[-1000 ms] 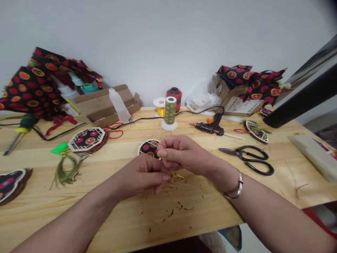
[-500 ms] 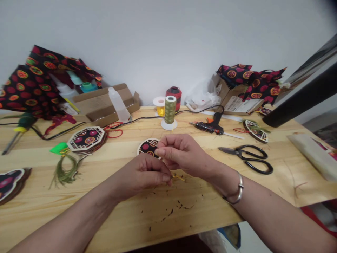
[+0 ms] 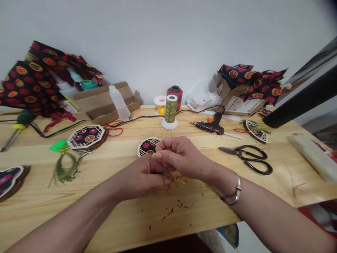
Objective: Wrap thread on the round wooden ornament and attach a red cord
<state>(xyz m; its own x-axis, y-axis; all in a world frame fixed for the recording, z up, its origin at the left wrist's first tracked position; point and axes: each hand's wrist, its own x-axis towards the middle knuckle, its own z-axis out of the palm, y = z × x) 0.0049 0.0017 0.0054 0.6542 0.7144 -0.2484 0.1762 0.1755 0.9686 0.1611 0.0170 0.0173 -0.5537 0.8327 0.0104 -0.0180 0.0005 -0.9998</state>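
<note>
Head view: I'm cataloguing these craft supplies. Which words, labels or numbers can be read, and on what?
No text is legible.
White label on the right cardboard box: dark print, too blurred to read.
Thread spools, glue gun, scissors: no lettering visible.
Yellow thread pinched by the left hand: unmarked.

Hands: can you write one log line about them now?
left hand: pinching yellow thread | right hand: closed, touching left hand | scissors: on table

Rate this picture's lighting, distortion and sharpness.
Head view: soft, even light, with only faint shadows under the left hand and right hand; the wide lens bows the table edge; the dark bar at right looks soft-edged; the yellow thread is too small to resolve.
</note>
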